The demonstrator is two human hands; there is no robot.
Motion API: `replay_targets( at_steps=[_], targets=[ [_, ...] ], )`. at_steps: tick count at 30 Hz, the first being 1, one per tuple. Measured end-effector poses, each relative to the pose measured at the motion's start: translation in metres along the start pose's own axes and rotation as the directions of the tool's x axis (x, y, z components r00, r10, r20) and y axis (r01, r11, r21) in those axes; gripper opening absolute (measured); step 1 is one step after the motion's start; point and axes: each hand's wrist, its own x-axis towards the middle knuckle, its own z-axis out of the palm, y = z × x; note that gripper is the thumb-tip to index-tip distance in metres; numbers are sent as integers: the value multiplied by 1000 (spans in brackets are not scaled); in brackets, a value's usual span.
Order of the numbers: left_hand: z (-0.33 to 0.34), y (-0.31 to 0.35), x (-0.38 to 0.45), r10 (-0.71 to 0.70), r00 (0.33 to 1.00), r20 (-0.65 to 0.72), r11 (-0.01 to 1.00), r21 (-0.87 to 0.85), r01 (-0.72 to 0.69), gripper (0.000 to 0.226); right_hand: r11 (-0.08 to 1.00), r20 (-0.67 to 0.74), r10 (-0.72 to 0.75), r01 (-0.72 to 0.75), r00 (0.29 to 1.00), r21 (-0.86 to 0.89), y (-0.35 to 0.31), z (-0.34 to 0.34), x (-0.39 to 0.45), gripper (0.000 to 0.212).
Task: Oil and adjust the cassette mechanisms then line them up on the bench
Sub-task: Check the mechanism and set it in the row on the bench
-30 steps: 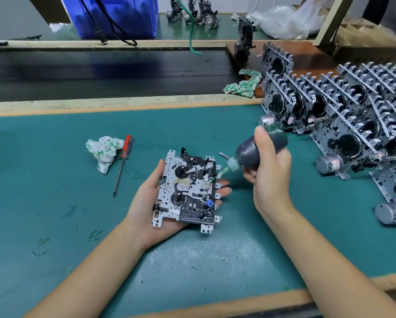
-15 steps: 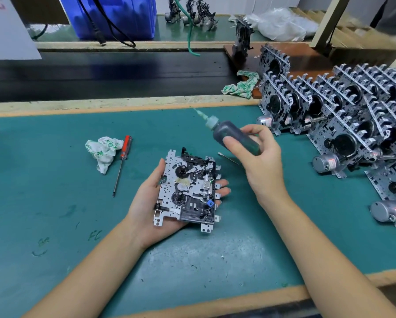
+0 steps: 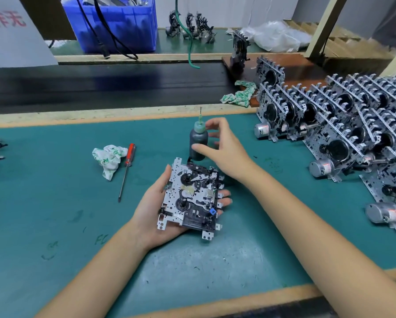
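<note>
Left hand (image 3: 162, 210) lies palm up under the cassette mechanism (image 3: 191, 199), fingers curled up around its right edge, thumb along the left edge; the unit is cradled just above the green bench mat (image 3: 54, 214), face up, tilted slightly. Right hand (image 3: 222, 148) is spread loose around the oil bottle (image 3: 198, 143), which stands upright on the mat just beyond the mechanism, needle tip up; the thumb lies at the bottle's lower side, the other fingers fanned beside the cap, and I cannot tell whether any real pressure is on it — reads as a release, not a hold. Risks, as judged: the bottle is narrow and tall, so a brush from the thumb or the mechanism's top corner, which sits very near its base, could tip it and spill oil over the mat. The cradled unit rests mostly on the palm; a turn of the wrist could slide it off. Red screwdriver (image 3: 127, 168) and crumpled cloth (image 3: 109, 159) lie left, well apart. Row of finished mechanisms (image 3: 330, 125) leans domino-fashion at right; a careless placement could knock the line.
</note>
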Motion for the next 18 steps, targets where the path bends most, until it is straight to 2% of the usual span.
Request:
replay_targets(
  at_steps=[2,3,4,7,9,15,18],
  targets=[
    [1,0,-1,-16,1000,11,1000,24,16,74,989,-136,-120,106,983,-103,0,-10,-13,34],
    [1,1,-1,-24,1000,15,999,45,23,73,971,-134,-175,149,975,-186,0,-17,-21,27],
    [2,1,-1,-34,999,19,998,61,32,72,938,-56,-208,183,976,-293,2,-24,-29,26],
    [4,3,-1,-69,997,17,994,90,68,66,799,331,-135,300,934,-521,8,-39,-58,51],
    [5,3,-1,-97,995,-10,987,125,97,66,745,435,-109,363,894,-559,9,-45,-72,50],
    [0,19,-12,-197,976,-89,967,147,208,98,669,448,-154,426,881,-609,9,-56,-88,45],
    [1,36,-20,-68,974,-217,968,220,117,95,727,389,-154,371,908,-578,14,-55,-97,55]
  ],
)
